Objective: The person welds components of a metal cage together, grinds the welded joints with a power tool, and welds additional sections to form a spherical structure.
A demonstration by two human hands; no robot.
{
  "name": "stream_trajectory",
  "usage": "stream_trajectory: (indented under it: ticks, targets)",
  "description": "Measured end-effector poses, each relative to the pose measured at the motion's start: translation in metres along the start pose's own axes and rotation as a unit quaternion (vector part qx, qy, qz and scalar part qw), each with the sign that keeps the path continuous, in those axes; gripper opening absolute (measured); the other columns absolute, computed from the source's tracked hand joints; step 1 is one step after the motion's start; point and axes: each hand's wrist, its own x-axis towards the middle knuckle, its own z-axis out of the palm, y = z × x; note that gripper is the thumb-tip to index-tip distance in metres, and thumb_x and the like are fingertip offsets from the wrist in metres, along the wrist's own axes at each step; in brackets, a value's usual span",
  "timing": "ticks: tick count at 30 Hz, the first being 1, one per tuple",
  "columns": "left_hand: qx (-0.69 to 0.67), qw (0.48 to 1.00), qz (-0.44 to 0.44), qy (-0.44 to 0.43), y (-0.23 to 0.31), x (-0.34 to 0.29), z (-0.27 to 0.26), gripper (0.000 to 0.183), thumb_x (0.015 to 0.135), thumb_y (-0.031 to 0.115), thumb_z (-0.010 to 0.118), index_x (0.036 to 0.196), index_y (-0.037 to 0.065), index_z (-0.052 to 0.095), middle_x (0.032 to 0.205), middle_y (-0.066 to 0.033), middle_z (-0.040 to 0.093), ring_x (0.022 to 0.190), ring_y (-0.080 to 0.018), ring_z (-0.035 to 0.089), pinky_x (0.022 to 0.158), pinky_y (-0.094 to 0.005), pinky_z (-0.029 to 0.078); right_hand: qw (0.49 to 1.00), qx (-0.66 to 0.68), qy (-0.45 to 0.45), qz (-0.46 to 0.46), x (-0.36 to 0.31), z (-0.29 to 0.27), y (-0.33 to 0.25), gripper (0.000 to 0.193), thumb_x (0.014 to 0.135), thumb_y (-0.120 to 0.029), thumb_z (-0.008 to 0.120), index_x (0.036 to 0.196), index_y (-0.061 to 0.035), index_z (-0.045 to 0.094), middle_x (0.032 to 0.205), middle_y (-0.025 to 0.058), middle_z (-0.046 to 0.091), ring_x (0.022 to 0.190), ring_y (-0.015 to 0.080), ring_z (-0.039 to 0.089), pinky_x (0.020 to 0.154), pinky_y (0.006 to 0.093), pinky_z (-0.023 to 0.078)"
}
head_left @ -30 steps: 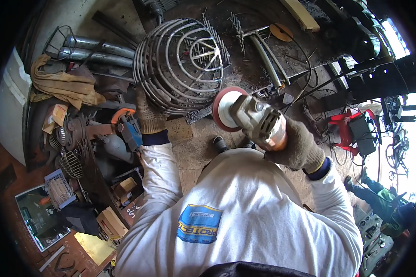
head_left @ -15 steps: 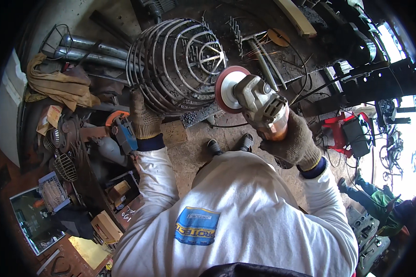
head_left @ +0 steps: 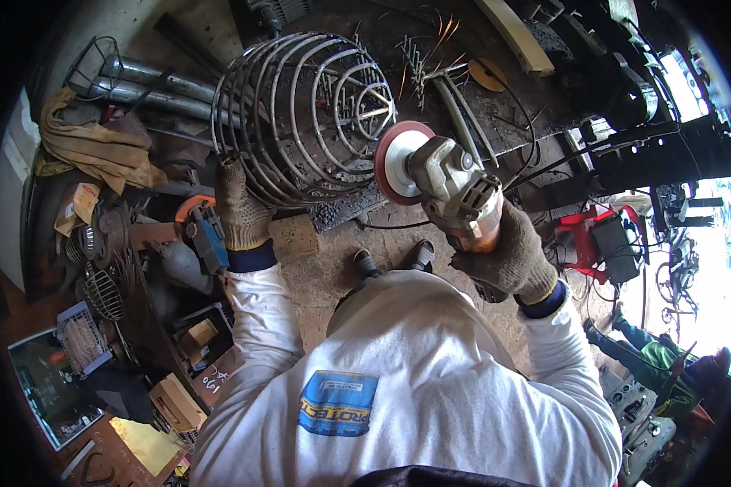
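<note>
A round cage of bent metal rods (head_left: 274,122) lies on its side on the dark workbench, its spoked end to the right. My gloved left hand (head_left: 244,207) grips its near left rim; the fingertips are partly hidden behind the rods. In my gloved right hand (head_left: 521,258) is an angle grinder (head_left: 461,188), held by its body. Its disc (head_left: 404,161), white with a reddish-brown rim, is at the cage's near right side. From this angle I cannot tell whether the disc touches a rod. Orange sparks (head_left: 445,31) streak beyond the cage.
Metal cylinders (head_left: 158,96) and a tan cloth (head_left: 97,146) lie at the left. Below them is a blue power tool (head_left: 207,239) with an orange guard. A cable runs near the grinder. A red chair (head_left: 575,239) and a person in green (head_left: 666,361) are at the right.
Orange sparks now show beyond the cage. The disc stands slightly lower against the cage's right side. The whole view has shifted a little; both hands keep their holds.
</note>
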Motion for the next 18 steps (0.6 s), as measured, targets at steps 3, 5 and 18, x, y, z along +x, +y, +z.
stream_trajectory:
  ticks: [3, 5, 18]
  targets:
    - [-0.042, 0.997, 0.006, 0.067, -0.004, 0.0, 0.022, 0.06, 0.099, 0.048, 0.059, 0.141, 0.007, 0.052, 0.141, -0.0154, 0.056, 0.126, -0.0322, 0.057, 0.109, -0.0494, 0.046, 0.999, 0.008, -0.025, 0.024, -0.001, 0.0, 0.003, 0.082, 0.067, -0.022, 0.093, 0.135, -0.0012, 0.055, 0.122, 0.0147, 0.07, 0.111, 0.023, 0.068, 0.098, 0.0371, 0.052]
    - [-0.047, 0.997, 0.0, 0.068, -0.003, 0.0, 0.023, 0.061, 0.099, 0.049, 0.058, 0.142, 0.007, 0.052, 0.142, -0.0158, 0.055, 0.127, -0.0327, 0.057, 0.11, -0.0498, 0.045, 0.998, 0.051, -0.04, 0.0, -0.009, 0.004, 0.015, 0.082, 0.066, -0.021, 0.093, 0.136, -0.0007, 0.054, 0.122, 0.0141, 0.07, 0.111, 0.0231, 0.068, 0.098, 0.037, 0.052]
    - [-0.062, 0.998, -0.001, 0.031, -0.013, -0.007, -0.008, 0.051, 0.101, 0.041, 0.06, 0.14, 0.009, 0.055, 0.141, -0.0112, 0.058, 0.125, -0.0271, 0.059, 0.108, -0.0443, 0.048, 0.998, 0.032, -0.052, -0.004, -0.013, 0.001, 0.01, 0.08, 0.067, -0.022, 0.092, 0.136, -0.001, 0.055, 0.125, 0.0158, 0.069, 0.114, 0.0257, 0.067, 0.098, 0.0378, 0.052]
